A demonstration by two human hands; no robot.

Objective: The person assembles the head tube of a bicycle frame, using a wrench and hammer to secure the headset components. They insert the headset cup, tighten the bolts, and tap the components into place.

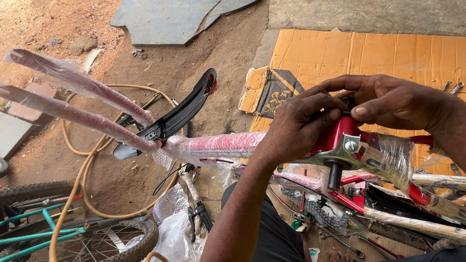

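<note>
Head view, red plastic-wrapped bicycle frame (229, 145), left hand (297, 126) and right hand (396, 100) fingers gripping it

Two hands (302, 126), one red bicycle frame (339, 136), one black mudguard (176, 120), one yellow hose (83, 177).

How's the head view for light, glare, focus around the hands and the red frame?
Head view: even daylight with soft shadows; both the left hand and right hand look sharp; mild sheen on the plastic wrap around the red frame; edges slightly bowed by the wide lens.
</note>
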